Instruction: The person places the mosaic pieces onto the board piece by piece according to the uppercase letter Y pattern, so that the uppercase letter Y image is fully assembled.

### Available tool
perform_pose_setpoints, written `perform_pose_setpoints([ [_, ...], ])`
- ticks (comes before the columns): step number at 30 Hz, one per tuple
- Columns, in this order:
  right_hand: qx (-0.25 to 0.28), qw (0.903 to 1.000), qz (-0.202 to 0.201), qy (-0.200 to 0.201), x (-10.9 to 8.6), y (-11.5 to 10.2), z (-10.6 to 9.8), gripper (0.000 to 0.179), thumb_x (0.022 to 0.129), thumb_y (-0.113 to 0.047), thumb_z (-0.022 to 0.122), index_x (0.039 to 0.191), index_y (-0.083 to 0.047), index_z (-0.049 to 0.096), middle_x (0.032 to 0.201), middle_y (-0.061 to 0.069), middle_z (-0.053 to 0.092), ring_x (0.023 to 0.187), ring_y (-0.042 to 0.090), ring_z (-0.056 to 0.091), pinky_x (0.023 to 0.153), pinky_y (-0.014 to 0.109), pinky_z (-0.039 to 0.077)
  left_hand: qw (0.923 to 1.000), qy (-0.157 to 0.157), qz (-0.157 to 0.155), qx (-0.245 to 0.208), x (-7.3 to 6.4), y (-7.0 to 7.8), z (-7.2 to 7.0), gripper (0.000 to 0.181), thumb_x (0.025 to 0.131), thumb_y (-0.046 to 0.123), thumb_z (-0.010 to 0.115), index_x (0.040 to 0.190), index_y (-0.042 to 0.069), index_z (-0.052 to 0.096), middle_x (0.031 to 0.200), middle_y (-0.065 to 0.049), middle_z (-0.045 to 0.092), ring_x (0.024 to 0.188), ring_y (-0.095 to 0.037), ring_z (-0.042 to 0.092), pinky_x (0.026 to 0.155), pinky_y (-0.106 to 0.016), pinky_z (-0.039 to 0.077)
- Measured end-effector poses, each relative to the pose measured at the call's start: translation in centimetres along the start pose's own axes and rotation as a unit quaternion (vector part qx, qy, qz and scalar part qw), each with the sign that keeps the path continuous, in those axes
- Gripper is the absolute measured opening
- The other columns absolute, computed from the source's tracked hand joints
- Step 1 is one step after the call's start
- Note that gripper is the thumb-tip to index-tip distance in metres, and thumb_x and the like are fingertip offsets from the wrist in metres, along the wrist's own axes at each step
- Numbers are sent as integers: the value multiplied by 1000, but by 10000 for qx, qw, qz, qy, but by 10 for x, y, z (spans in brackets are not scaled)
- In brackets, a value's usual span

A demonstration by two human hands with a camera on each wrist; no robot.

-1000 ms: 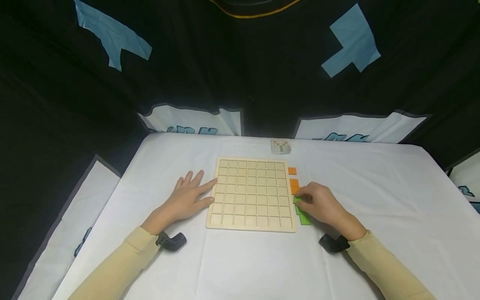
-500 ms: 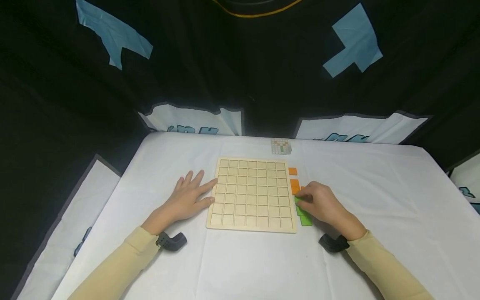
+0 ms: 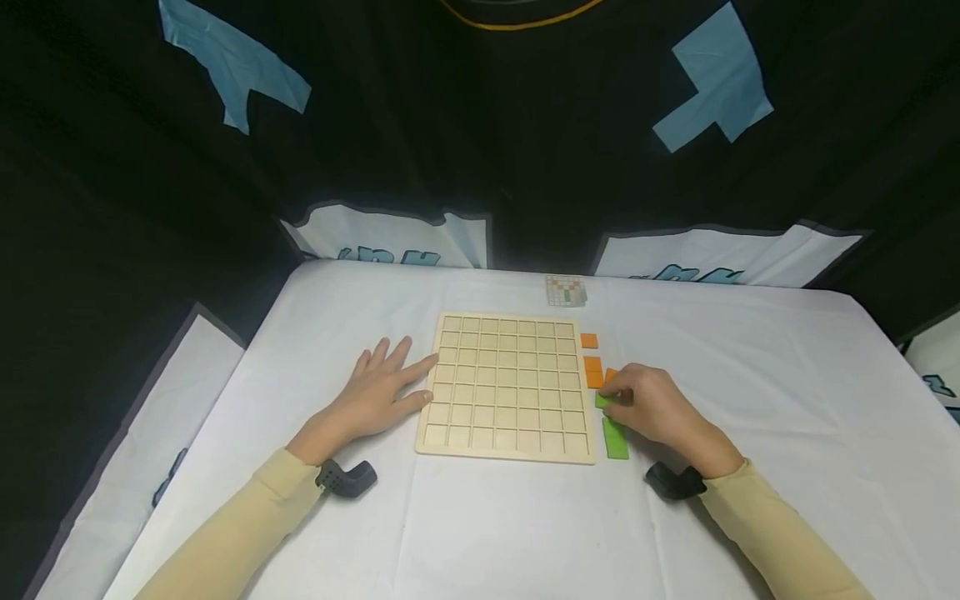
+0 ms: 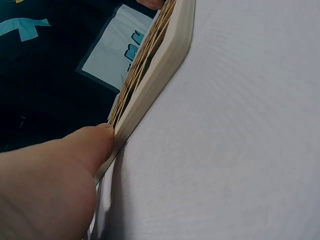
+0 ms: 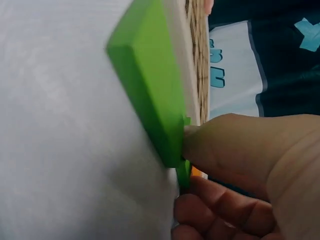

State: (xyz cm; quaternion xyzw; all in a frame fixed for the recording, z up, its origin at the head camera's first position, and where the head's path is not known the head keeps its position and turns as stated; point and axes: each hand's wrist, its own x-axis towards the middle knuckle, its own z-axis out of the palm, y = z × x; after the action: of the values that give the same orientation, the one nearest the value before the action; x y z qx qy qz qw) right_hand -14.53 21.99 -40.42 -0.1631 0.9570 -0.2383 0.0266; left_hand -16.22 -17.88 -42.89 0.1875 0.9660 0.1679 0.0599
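Observation:
A pale wooden board (image 3: 506, 387) with a grid of square recesses lies on the white table. My left hand (image 3: 371, 400) rests at its left edge with fingers spread; in the left wrist view, the thumb (image 4: 92, 142) touches the board's side. Just beyond the right edge, my right hand (image 3: 652, 404) pinches a small green tile (image 3: 602, 401) between thumb and fingers, which partly hide it. A longer green tile (image 3: 617, 439) lies just below; in the right wrist view this green tile (image 5: 150, 75) appears large beside the thumb (image 5: 215, 142).
Orange tiles lie along the board's right side: one single square (image 3: 588, 341), an orange pair (image 3: 593, 372) below it, and another orange tile (image 3: 611, 375) partly behind my right fingers. A small printed grid card (image 3: 566, 291) sits near the far edge. Dark curtain (image 3: 480, 150) hangs behind.
My right hand has shifted slightly right, and the green tiles under it have come apart, the longer one now lower and turned a little. My left hand stays at the board's edge.

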Motion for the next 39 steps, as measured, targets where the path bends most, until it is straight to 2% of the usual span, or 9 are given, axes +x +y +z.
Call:
perform_pose_setpoints([
  [7, -24, 9999, -102, 89, -1, 1, 2, 22, 78, -2, 84, 100, -1, 79, 101, 11, 75, 84, 19, 61, 76, 35, 54, 10000, -34, 6, -25, 0, -1, -1, 60, 102, 43, 55, 157, 22, 43, 167, -28, 20, 154, -57, 8, 121, -75, 8],
  [14, -17, 9995, -268, 158, -1, 4, 2, 23, 78, 0, 83, 100, -1, 79, 99, 11, 76, 87, 21, 66, 79, 39, 57, 10000, -41, 36, -41, 1, -3, 0, 60, 102, 44, 55, 157, 23, 42, 168, -27, 20, 154, -57, 8, 121, -75, 8],
  [20, -3, 9993, -378, 63, -1, 6, 0, 23, 79, -1, 82, 102, -1, 79, 99, 10, 75, 85, 18, 64, 78, 36, 57, 10000, -43, 28, -62, 2, -4, 1, 60, 102, 44, 54, 157, 24, 42, 168, -27, 20, 154, -57, 7, 121, -75, 7],
  [26, 99, 9981, -589, 173, -1, 8, -3, 22, 76, 0, 83, 98, -2, 79, 93, 7, 75, 79, 14, 60, 72, 29, 55, 10000, -19, 18, -35, 2, -4, 3, 60, 102, 45, 54, 157, 25, 41, 168, -26, 20, 155, -56, 7, 121, -75, 7],
  [33, 83, 9966, -799, 198, 0, 5, -4, 20, 78, -2, 83, 98, -3, 80, 93, 5, 75, 81, 13, 62, 73, 30, 57, 10000, -40, -8, -60, 1, -2, 1, 60, 102, 44, 55, 157, 24, 41, 168, -28, 19, 154, -57, 8, 121, -75, 7],
  [39, 142, 9931, -1133, 281, 3, -3, -4, 18, 78, -2, 84, 96, -3, 79, 89, 4, 75, 79, 13, 62, 72, 29, 55, 9999, -96, -9, -98, 2, -2, 0, 61, 102, 44, 55, 158, 25, 40, 168, -27, 18, 154, -57, 7, 121, -74, 6],
])
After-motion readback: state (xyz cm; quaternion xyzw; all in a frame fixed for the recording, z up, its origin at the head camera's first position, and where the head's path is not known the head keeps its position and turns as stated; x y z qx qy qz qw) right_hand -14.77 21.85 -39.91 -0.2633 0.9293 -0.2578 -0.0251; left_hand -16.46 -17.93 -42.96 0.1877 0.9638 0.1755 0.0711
